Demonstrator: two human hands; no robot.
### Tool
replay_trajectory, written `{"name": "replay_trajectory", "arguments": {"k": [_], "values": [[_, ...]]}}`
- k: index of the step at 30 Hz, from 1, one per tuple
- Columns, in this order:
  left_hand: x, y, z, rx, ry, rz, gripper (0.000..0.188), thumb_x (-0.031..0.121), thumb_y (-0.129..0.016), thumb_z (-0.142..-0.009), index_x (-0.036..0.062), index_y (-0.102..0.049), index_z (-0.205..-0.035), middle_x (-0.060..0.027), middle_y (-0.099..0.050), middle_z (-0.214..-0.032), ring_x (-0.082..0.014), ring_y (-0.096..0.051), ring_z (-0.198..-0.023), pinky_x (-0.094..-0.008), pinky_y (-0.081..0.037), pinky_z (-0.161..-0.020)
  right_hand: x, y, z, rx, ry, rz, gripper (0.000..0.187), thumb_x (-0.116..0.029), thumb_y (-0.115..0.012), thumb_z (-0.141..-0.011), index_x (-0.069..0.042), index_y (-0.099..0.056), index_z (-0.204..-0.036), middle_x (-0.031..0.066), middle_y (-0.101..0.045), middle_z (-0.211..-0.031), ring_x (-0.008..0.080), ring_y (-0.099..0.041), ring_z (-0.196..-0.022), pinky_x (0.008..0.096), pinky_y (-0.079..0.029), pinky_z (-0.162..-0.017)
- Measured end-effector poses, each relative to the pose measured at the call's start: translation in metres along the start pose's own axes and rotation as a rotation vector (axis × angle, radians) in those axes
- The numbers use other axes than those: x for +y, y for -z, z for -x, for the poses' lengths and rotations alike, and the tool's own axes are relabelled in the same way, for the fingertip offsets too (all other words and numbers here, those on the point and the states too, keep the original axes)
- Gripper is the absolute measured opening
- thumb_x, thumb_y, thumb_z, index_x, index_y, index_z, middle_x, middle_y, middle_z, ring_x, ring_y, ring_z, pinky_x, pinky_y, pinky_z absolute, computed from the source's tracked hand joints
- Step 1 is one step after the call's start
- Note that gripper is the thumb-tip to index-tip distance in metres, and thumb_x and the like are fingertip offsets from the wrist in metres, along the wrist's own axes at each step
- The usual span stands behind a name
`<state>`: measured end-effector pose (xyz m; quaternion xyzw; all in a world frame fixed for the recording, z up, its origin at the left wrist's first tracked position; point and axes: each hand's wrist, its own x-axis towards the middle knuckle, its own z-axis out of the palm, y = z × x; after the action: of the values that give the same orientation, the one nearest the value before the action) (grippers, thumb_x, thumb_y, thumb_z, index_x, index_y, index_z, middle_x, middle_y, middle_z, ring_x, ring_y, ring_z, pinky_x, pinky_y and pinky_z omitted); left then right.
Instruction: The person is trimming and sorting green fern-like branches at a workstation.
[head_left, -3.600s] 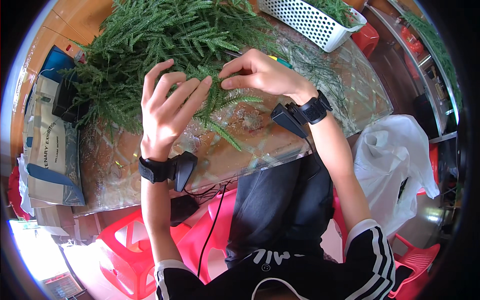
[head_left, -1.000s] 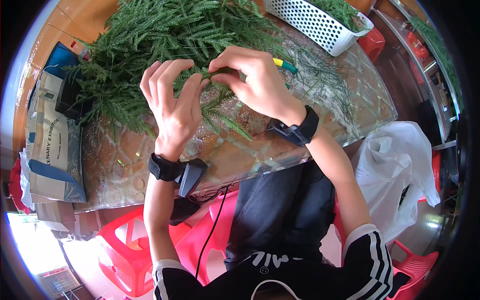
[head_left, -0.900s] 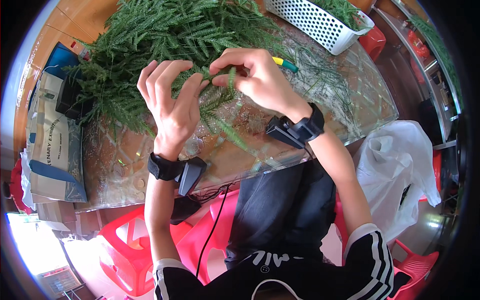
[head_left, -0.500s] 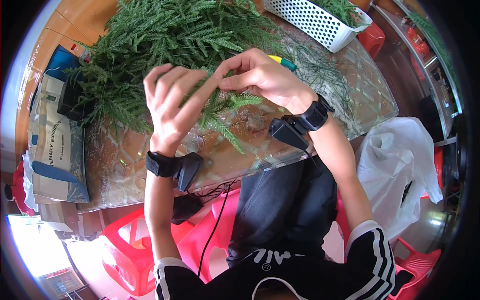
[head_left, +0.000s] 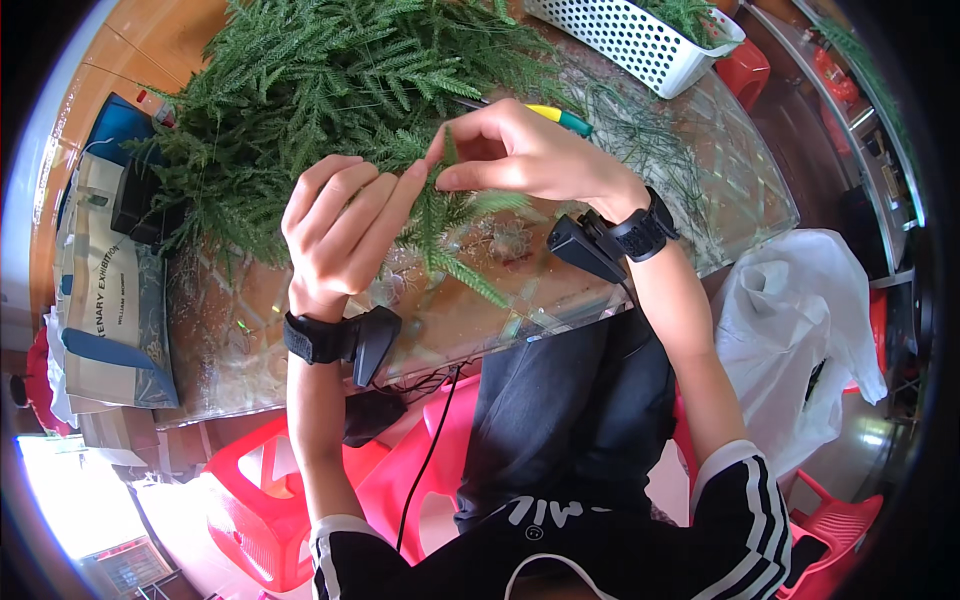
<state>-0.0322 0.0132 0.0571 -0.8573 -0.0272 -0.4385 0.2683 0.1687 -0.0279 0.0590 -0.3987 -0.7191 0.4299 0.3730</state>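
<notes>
A green artificial pine sprig (head_left: 462,272) hangs over the near part of the table, its tips pointing toward me. My left hand (head_left: 345,222) is closed on its upper part, with the fingers drawn together and partly covering it. From the right, my right hand (head_left: 540,155) pinches at the same sprig with thumb and index finger, close to the left fingertips. The exact contact there is hard to see. Behind both hands lies a big heap of similar green branches (head_left: 330,85). A tool with a yellow and green handle (head_left: 560,119) lies just beyond my right hand.
A white perforated basket (head_left: 610,45) holding greenery stands at the far right of the glass-covered table (head_left: 450,325). Loose green needles (head_left: 650,150) are scattered nearby. At the left stand a printed paper bag (head_left: 110,290) and a black box (head_left: 145,200). A white plastic bag (head_left: 795,340) hangs at the right.
My right thumb and index finger have parted somewhat, with green showing between them. My left fingers have drawn closer together, and the sprig's lower tip has shifted slightly right.
</notes>
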Motion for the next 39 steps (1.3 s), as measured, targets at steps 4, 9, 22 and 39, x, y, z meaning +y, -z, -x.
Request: {"name": "replay_trajectory", "arguments": {"k": [4, 9, 22, 39], "values": [[0.003, 0.000, -0.002, -0.035, -0.004, 0.036, 0.030, 0.005, -0.065, -0.054, 0.0013, -0.066, -0.084, -0.0011, -0.056, -0.069, -0.0159, -0.056, -0.067, -0.0319, -0.049, -0.067, 0.004, 0.005, -0.001, -0.028, 0.082, 0.251, 0.016, -0.016, -0.067, -0.078, -0.002, -0.063, -0.086, -0.0023, -0.051, -0.058, 0.0048, -0.041, -0.056, 0.0237, -0.033, -0.051], [0.000, 0.003, -0.007, -0.066, -0.036, 0.121, 0.024, 0.005, -0.067, -0.056, 0.0002, -0.064, -0.079, -0.0012, -0.055, -0.068, -0.0163, -0.055, -0.066, -0.0330, -0.049, -0.069, 0.008, -0.001, -0.003, 0.064, 0.250, 0.246, 0.015, -0.010, -0.068, -0.074, 0.001, -0.064, -0.084, 0.0044, -0.056, -0.063, 0.0102, -0.049, -0.055, 0.0250, -0.038, -0.051], [-0.012, -0.009, 0.012, -0.163, 1.415, 1.410, 0.016, 0.011, -0.062, -0.080, 0.0009, -0.059, -0.069, -0.0005, -0.050, -0.059, -0.0113, -0.043, -0.054, -0.0243, -0.037, -0.058, 0.005, -0.024, -0.013, 0.411, 0.566, 0.579, 0.015, 0.003, -0.063, -0.066, 0.002, -0.062, -0.081, 0.0082, -0.059, -0.074, 0.0189, -0.056, -0.063, 0.0275, -0.043, -0.054], [-0.020, -0.044, 0.026, 0.058, 1.918, 2.228, 0.018, 0.012, -0.051, -0.088, -0.0011, -0.053, -0.076, 0.0023, -0.041, -0.060, -0.0087, -0.034, -0.053, -0.0231, -0.032, -0.057, 0.019, -0.021, -0.030, 0.339, 0.691, 0.993, 0.013, 0.004, -0.057, -0.066, 0.005, -0.058, -0.079, 0.0082, -0.052, -0.070, 0.0223, -0.052, -0.066, 0.0314, -0.044, -0.062]]}}
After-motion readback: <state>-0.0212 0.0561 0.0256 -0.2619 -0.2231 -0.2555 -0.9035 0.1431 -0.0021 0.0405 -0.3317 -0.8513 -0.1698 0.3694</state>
